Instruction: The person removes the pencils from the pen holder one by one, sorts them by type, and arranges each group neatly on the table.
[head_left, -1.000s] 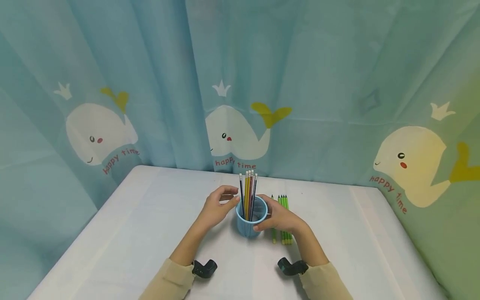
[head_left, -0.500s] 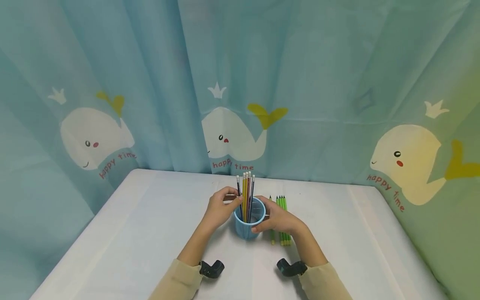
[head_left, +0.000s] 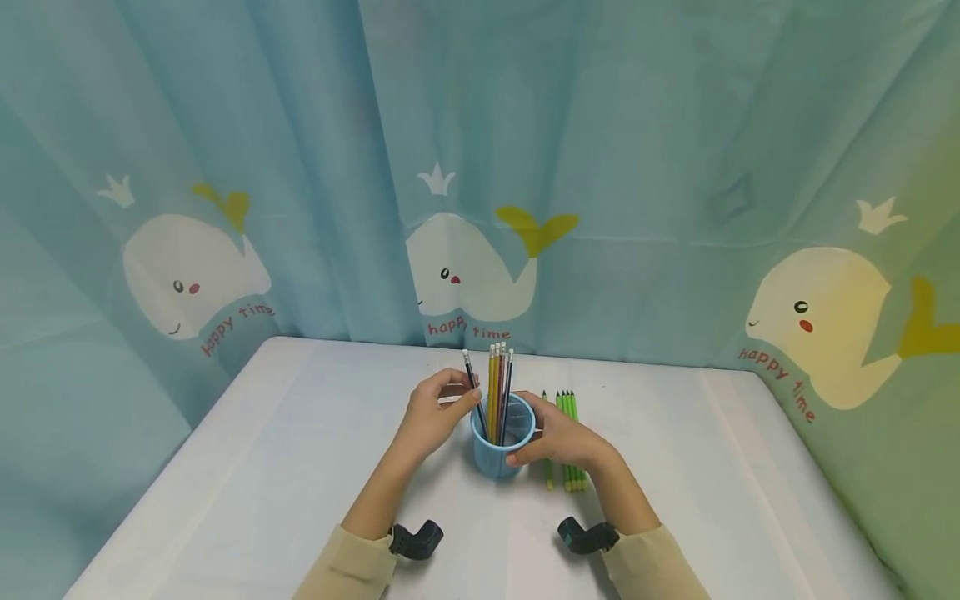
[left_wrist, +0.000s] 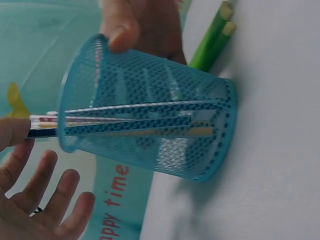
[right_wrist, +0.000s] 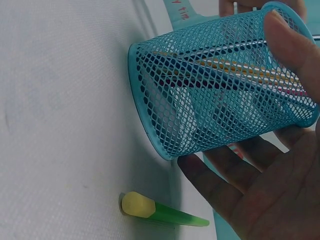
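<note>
My left hand (head_left: 433,415) pinches a dark pencil (head_left: 469,367) between thumb and index finger; the other fingers are spread in the left wrist view. This pencil leans left, its lower part still inside a light-blue mesh pencil cup (head_left: 493,463). Several other pencils (head_left: 498,375), yellow, reddish and dark with white eraser ends up, stand in the cup. My right hand (head_left: 564,435) holds the cup from the right, its thumb (right_wrist: 290,42) over the near rim side and its fingers (right_wrist: 220,185) round the far side. The cup stands upright on the white table.
Several bright green pencils (head_left: 572,477) lie side by side right of the cup, partly behind my right hand. A single green pencil (head_left: 549,477) lies closer to the cup. A blue curtain (head_left: 637,167) with whale prints hangs behind the table (head_left: 262,467).
My left hand has come to the pencils and taken hold of the dark one, whose top now tilts left, away from the others. My right hand stays on the cup.
</note>
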